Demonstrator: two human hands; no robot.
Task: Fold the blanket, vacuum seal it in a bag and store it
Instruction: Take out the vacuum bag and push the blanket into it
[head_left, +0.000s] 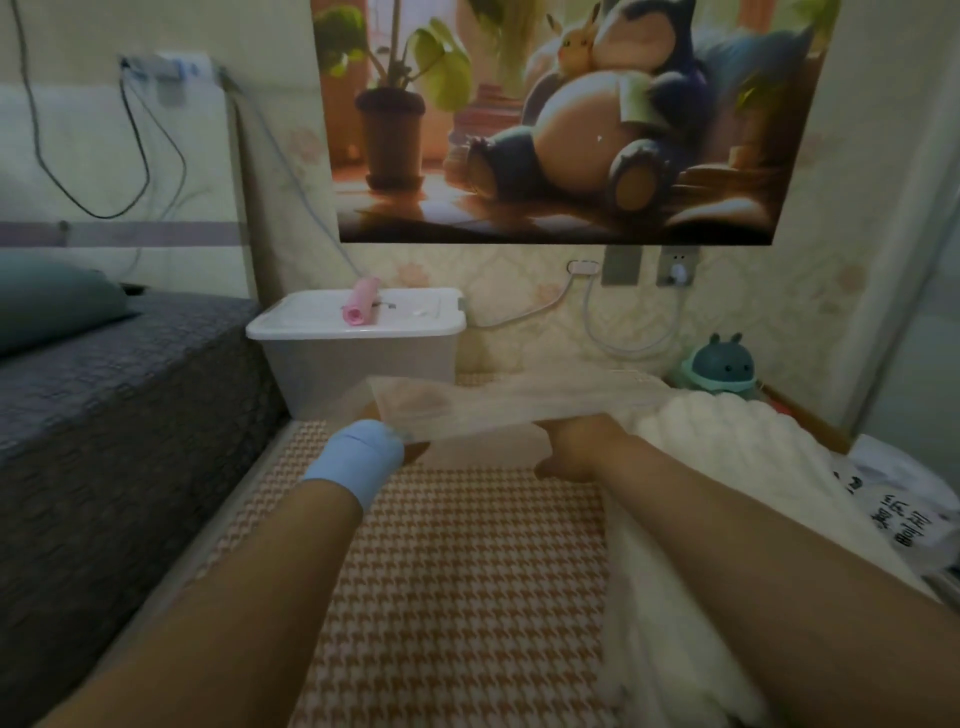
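A clear plastic vacuum bag (498, 402) is stretched flat in the air in front of me, blurred by motion. My left hand (363, 454), wrapped in a light blue covering, grips its near left edge. My right hand (576, 447) is closed on its near edge further right. The white fluffy blanket (727, 457) lies bunched on the right side of the houndstooth mat (457, 571), under my right forearm.
A white lidded storage box (358, 343) stands against the wall ahead, with a pink roll (359, 301) on its lid. A grey bed (114, 395) fills the left. A teal toy (724, 369) and a printed white bag (893, 499) lie at the right.
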